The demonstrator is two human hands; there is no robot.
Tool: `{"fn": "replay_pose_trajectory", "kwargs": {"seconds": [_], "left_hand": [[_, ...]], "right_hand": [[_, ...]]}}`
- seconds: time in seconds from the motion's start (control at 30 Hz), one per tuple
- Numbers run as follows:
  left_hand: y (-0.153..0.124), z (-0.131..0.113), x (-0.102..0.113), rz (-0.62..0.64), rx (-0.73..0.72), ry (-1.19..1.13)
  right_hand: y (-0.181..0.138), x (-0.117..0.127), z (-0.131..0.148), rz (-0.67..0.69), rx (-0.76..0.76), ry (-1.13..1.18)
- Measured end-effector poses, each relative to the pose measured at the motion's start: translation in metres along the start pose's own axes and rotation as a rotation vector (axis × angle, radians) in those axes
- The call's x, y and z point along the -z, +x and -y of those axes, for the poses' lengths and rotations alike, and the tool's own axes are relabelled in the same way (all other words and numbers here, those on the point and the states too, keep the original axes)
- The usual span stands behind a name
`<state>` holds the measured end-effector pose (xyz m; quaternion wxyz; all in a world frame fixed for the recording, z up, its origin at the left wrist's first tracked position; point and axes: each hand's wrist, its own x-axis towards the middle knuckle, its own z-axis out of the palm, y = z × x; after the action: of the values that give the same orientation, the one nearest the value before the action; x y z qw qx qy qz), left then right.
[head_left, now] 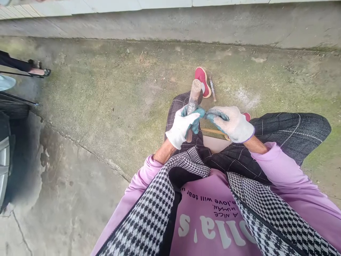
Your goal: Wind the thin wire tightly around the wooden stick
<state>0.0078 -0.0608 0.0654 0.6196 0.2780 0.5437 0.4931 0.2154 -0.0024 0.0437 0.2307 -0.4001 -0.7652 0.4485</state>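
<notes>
My left hand [185,124], in a white glove with blue-green coated fingers, is wrapped round a brown wooden stick [195,89]. The stick stands tilted, its round end pointing away from me, and thin wire-like coils [192,106] circle its middle. Just right of it, my right hand [231,122] in a matching glove is closed in a pinch. Its fingertips meet those of my left hand; what they pinch is too small to make out. Both hands are above my lap.
A thin stick wound with something pale [212,89] lies on the mossy concrete beside my red shoe [201,80]. White powder [246,97] marks the ground to the right. A low concrete ledge [170,26] runs across the back. A person's leg [16,64] and a car wheel [4,163] are at left.
</notes>
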Motion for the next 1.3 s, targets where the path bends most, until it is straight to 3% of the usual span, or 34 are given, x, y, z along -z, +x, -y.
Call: {"fn": "replay_pose_trajectory", "kwargs": {"seconds": [0.3,0.67,0.87,0.97,1.2,1.3], "left_hand": [[-0.007,-0.013,-0.001,-0.029,0.094,0.155],[-0.011,-0.009,0.004,-0.152,-0.093,0.414],[-0.012,-0.014,0.001,-0.067,0.103,0.362],[-0.012,-0.015,0.0,-0.09,0.168,0.302],[-0.009,-0.004,0.009,-0.044,0.181,0.244],[-0.01,-0.009,0.006,-0.017,0.15,0.249]], "right_hand": [[-0.002,0.009,0.007,-0.024,-0.109,0.016],[-0.003,0.008,0.001,0.017,-0.09,0.046],[-0.005,0.008,0.004,0.016,-0.106,0.016],[-0.006,0.009,0.006,0.028,-0.096,-0.03],[-0.007,0.011,0.006,0.08,-0.001,-0.157],[-0.007,0.01,0.004,0.049,-0.028,-0.133]]}}
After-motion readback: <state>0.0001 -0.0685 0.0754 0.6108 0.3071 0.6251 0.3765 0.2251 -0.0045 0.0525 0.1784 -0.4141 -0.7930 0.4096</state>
